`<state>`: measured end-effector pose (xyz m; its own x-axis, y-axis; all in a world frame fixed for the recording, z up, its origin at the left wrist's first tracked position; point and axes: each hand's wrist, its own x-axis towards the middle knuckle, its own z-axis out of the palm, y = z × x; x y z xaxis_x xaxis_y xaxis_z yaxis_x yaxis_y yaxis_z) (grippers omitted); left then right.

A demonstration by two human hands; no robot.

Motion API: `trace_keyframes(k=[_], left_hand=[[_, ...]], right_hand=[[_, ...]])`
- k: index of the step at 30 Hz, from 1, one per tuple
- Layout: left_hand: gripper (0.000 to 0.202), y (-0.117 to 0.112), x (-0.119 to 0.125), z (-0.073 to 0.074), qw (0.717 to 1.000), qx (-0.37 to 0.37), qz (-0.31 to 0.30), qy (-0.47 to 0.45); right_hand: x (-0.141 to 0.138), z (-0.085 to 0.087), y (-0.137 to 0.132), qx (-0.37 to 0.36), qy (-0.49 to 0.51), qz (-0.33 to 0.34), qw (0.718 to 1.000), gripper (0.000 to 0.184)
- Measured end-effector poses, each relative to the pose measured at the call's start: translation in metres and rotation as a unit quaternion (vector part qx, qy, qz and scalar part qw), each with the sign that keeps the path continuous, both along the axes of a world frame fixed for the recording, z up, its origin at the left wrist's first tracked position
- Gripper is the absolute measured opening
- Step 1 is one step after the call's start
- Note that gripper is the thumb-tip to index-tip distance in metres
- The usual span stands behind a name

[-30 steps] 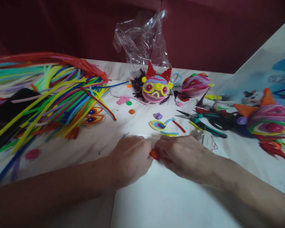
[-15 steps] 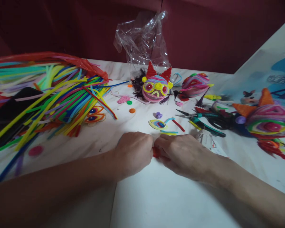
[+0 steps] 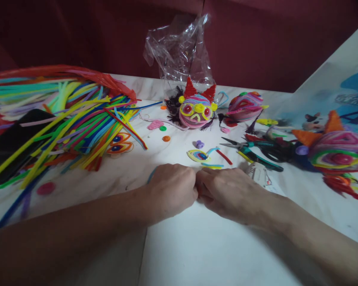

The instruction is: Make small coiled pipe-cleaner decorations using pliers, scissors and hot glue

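My left hand [image 3: 173,188] is closed, its knuckles up, over the middle of the white table. My right hand [image 3: 223,190] is closed too, and its fingertips meet the left hand's. Between them is a small red piece, probably pipe cleaner, now almost wholly hidden by the fingers. A light blue strip [image 3: 151,174] shows behind my left hand. Just beyond the hands lie a coiled yellow and blue eye shape [image 3: 198,155], a short red pipe cleaner piece [image 3: 224,157] and a small purple coil [image 3: 198,144].
Bundled pipe cleaners [image 3: 86,119] cover the left side, overlapping a black object [image 3: 8,147]. Orange eye shapes [image 3: 120,145] lie beside them. A horned, decorated ball [image 3: 196,111] stands at the back before a clear bag [image 3: 185,51]. Pliers [image 3: 259,157] and another decorated ball [image 3: 340,153] are right.
My two hands have come closer together, the left shifting slightly right. The red piece that showed between them is now mostly covered. The things on the table have not moved.
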<state>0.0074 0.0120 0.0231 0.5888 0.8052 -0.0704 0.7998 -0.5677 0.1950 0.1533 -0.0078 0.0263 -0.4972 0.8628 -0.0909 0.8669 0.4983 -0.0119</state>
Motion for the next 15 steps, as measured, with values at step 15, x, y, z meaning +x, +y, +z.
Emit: trace_keyframes(k=[15], left_hand=[[0.022, -0.024, -0.025, -0.007, 0.994, 0.072, -0.086, 0.014]], right_hand=[[0.001, 0.002, -0.001, -0.01, -0.013, 0.004, 1.0, 0.005]])
